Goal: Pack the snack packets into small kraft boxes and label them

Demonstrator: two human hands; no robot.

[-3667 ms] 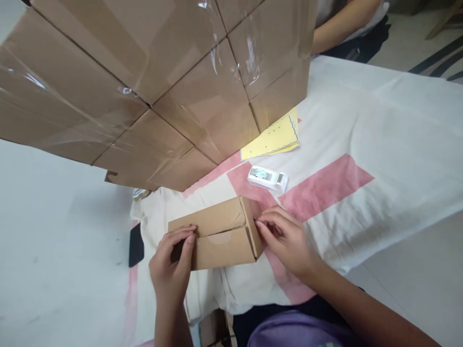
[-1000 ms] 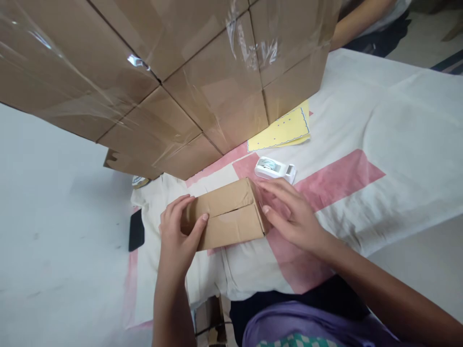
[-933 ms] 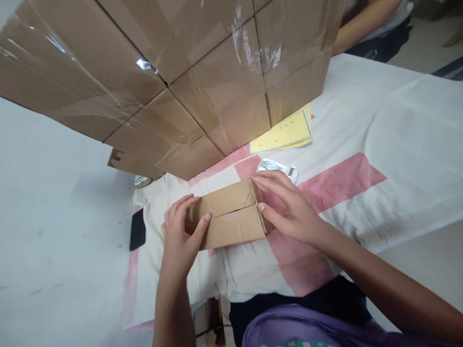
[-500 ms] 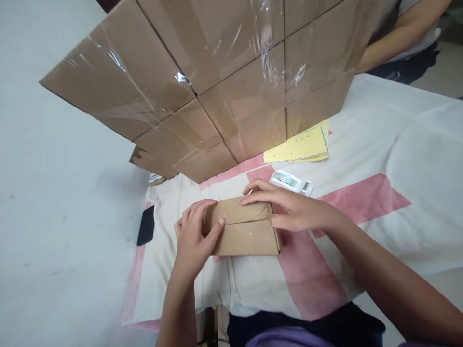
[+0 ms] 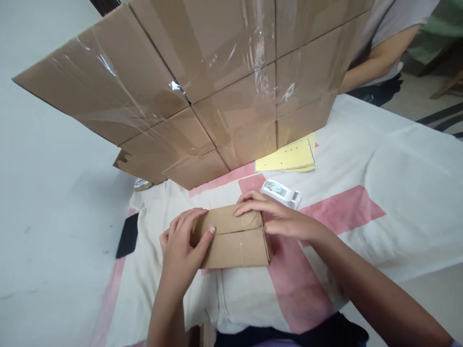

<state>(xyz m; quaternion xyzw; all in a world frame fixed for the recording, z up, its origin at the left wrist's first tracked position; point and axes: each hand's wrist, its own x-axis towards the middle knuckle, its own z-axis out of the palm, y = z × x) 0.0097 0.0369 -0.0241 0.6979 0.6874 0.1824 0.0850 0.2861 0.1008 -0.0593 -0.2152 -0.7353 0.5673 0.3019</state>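
A small brown cardboard box (image 5: pixel 235 248) lies on the cloth-covered table in front of me, a seam running across its top between two flaps. My left hand (image 5: pixel 183 241) grips its left end, the thumb on the top and the fingers over the far left corner. My right hand (image 5: pixel 269 214) holds the right end, fingers on the far part of the top and thumb at the right side. Just beyond my right hand sits a white tape dispenser (image 5: pixel 280 193) with a clear roll in it.
A large taped cardboard panel (image 5: pixel 235 111) stands upright across the back of the table. Yellow paper sheets (image 5: pixel 285 156) with blue edging lie at its foot. A black phone-like slab (image 5: pixel 127 236) rests at the left edge. Another person's arm (image 5: pixel 376 65) shows behind the panel.
My view has shifted slightly, so everything sits a little lower and further left. Both hands keep the same hold on the box.
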